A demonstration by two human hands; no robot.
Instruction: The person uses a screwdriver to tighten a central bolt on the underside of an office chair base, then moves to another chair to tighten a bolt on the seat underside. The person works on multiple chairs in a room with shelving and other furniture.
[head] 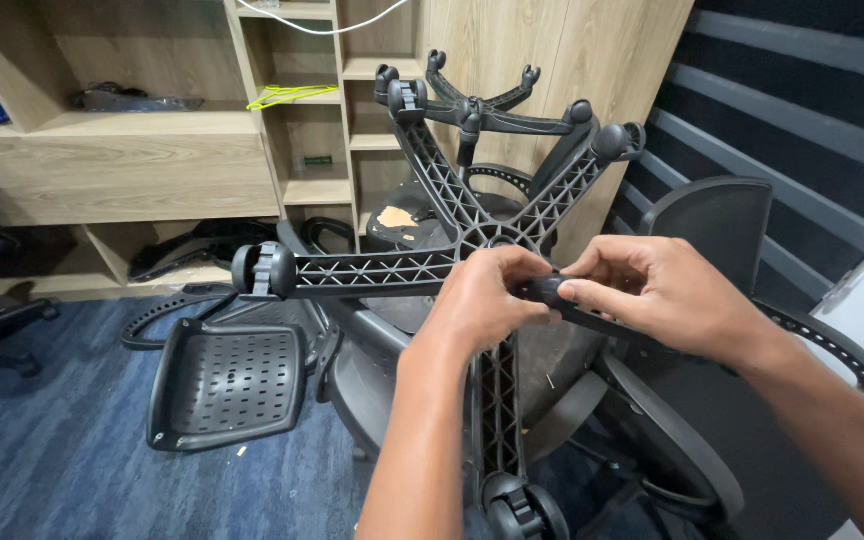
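**A:** Where do the hands sit right now?

**B:** Both are together at the middle of the upturned chair base (pixel 392 268), the black five-armed star with its ribbed underside facing up. The left hand (pixel 480 300) is curled over the hub, and the right hand (pixel 652 290) pinches a dark rounded part (pixel 550 290) between thumb and fingers just beside it. Both are closed on that part, fingertips nearly touching.

**B:** What the part is exactly I cannot tell; the fingers cover most of it.

**A:** And the things around them?

**B:** One castor (pixel 260 270) sits at the end of the arm far to the left of the left hand, another castor (pixel 522 505) below both wrists, more beyond the hands. A perforated seat pan (pixel 227 380) lies on the blue carpet (pixel 42 450) down to the left, and a second base (pixel 477 105) leans against the wooden shelving (pixel 122 170) beyond.

**A:** How should this be handled well?

**B:** I'd judge that the left hand should steady the hub while the right works the part squarely, without twisting it sideways, fingers clear of the ribs.
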